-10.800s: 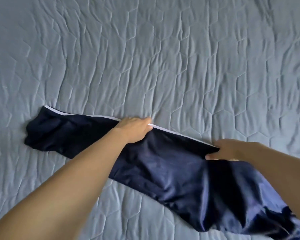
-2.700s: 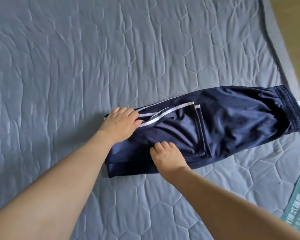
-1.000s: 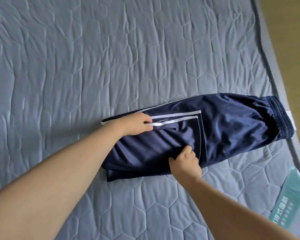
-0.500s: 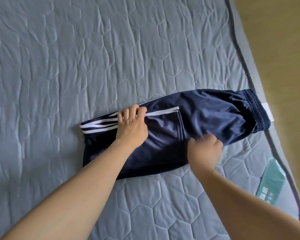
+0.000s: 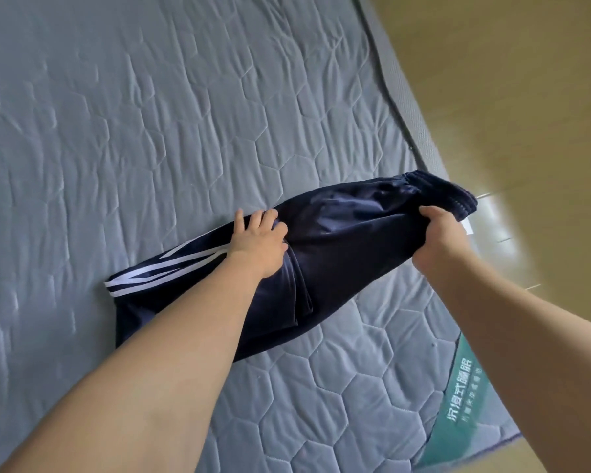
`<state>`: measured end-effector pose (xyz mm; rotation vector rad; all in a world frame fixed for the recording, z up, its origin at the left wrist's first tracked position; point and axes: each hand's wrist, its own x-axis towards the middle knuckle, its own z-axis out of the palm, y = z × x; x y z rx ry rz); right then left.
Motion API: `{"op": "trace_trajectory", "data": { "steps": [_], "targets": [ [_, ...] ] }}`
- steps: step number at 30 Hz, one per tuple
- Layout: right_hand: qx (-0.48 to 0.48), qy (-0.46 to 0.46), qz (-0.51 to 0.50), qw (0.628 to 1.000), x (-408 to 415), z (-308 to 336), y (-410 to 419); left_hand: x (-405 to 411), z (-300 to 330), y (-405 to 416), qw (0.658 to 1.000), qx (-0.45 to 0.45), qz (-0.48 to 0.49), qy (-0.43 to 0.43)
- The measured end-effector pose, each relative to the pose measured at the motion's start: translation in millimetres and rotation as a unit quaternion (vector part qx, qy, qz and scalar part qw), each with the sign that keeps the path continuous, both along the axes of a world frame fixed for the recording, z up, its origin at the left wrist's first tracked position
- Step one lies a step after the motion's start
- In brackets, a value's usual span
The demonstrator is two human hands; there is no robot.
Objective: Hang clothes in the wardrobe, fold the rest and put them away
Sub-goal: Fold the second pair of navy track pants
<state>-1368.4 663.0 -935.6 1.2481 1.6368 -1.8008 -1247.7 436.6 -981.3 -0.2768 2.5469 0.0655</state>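
A: Nearest us, at the right corner of the mattress (image 5: 185, 114), there's a green label (image 5: 458, 387) stitched on. Beyond it, the navy track trousers (image 5: 348, 240) lie across the quilted top, already doubled over once, white stripes showing at the left end.

B: And the hands?

A: The left hand (image 5: 260, 242) lies on the middle of the trousers, fingers spread fairly flat, pressing the cloth down at the far edge. The right hand (image 5: 439, 235) has its fingers curled round the waistband (image 5: 434, 187) end and grips it, lifted a little off the mattress. I'd say the waistband half is about to go over the folded legs.

B: What could spoil it?

A: That fabric looks slick. If the left hand eases off while the right one pulls, I reckon the lower layers slide and the stripes come out crooked. The waistband also sits close to the right edge of the mattress, with the wooden floor (image 5: 526, 97) just past it; a loose grip could let that end drop over the side.

B: Any basket, drawer, wardrobe to put them in?

A: None that I can see from here. Only mattress and floor, so nothing holds anything yet.
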Motion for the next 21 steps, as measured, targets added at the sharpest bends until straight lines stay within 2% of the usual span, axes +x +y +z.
{"op": "trace_trajectory", "data": {
  "steps": [2,3,4,5,6,7,8,9,10,11,13,14,15,16,17,18,20,21],
  "targets": [
    [0.003,0.067,-0.024,0.997,5.9,22.9,-10.5,-3.4,14.6,-2.5,0.991,0.082,0.104,0.031],
    [-0.001,0.104,-0.034,0.994,10.5,31.4,-18.8,-6.7,21.1,-4.8,0.972,0.131,0.18,0.071],
    [-0.016,0.144,-0.033,0.989,17.1,44.7,-30.4,-9.2,36.5,-11.0,0.935,0.192,0.276,0.115],
    [-0.018,0.188,-0.011,0.982,26.8,55.7,-43.3,-10.8,53.4,-18.2,0.872,0.278,0.379,0.134],
    [-0.019,0.232,0.027,0.972,41.6,66.9,-57.9,-9.6,72.7,-27.9,0.784,0.385,0.472,0.123],
    [-0.002,0.275,0.085,0.958,60.0,76.3,-74.1,-4.4,92.3,-40.6,0.694,0.482,0.527,0.09],
    [0.026,0.318,0.152,0.936,79.2,82.6,-88.3,1.2,107.3,-52.5,0.623,0.552,0.553,0.049],
    [0.057,0.363,0.229,0.901,100.4,84.8,-101.4,8.2,118.5,-64.8,0.58,0.594,0.557,0.016],
    [0.08,0.402,0.317,0.855,124.8,85.6,-114.7,19.0,129.1,-78.3,0.56,0.62,0.549,-0.007],
    [0.086,0.433,0.417,0.795,149.0,84.6,-127.6,31.2,136.4,-90.8,0.552,0.637,0.539,-0.019],
    [0.064,0.433,0.633,0.639,188.6,71.5,-144.8,54.9,145.5,-102.9,0.566,0.629,0.532,-0.032],
    [0.035,0.405,0.714,0.57,208.3,67.9,-153.4,71.7,144.9,-110.7,0.588,0.603,0.539,-0.02],
    [0.021,0.385,0.761,0.521,219.2,62.8,-154.1,84.5,136.1,-115.0,0.628,0.559,0.542,-0.001],
    [0.03,0.393,0.772,0.498,228.5,57.1,-156.0,100.4,124.7,-122.5,0.675,0.495,0.546,0.021],
    [0.066,0.418,0.753,0.504,236.5,48.9,-158.5,117.9,110.1,-130.9,0.706,0.442,0.553,0.043],
    [0.125,0.434,0.716,0.532,237.8,40.5,-157.9,130.8,96.7,-136.7,0.71,0.411,0.569,0.056],
    [0.274,0.401,0.617,0.619,227.3,22.7,-154.3,150.1,74.9,-145.1,0.675,0.391,0.615,0.11],
    [0.331,0.342,0.59,0.652,218.4,15.2,-151.1,157.4,63.8,-149.2,0.645,0.394,0.64,0.142]
  ]
}}
